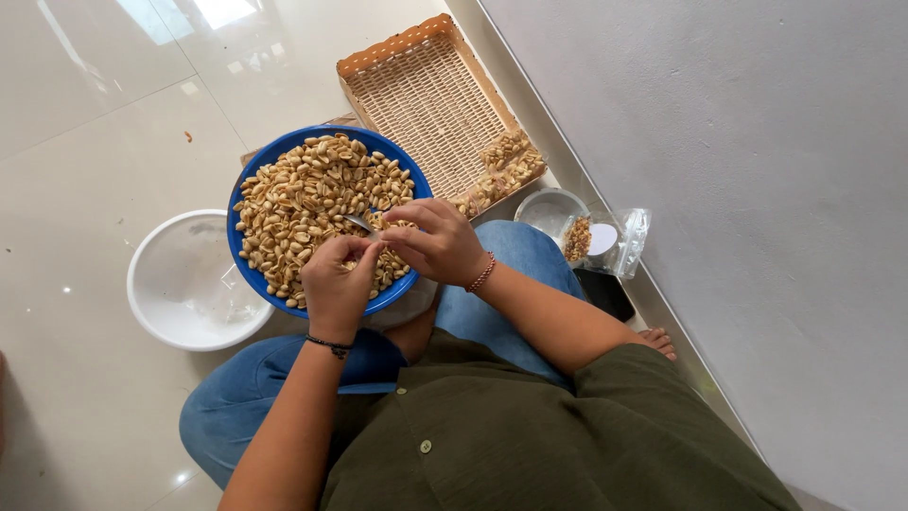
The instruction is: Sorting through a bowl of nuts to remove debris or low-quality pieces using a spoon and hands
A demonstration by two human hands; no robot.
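Fingers of the left hand are pinched together on a single nut, too small to make out clearly, just above the blue bowl. The right hand is closed around a small metal tool, its tip lying over the pile of pale shelled nuts filling the bowl on the person's lap. A white basin sits on the floor beside it; a woven tray holding more nuts lies beyond

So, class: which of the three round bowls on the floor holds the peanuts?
The blue round bowl under both hands; the white bowl and small clear bowl hold none.
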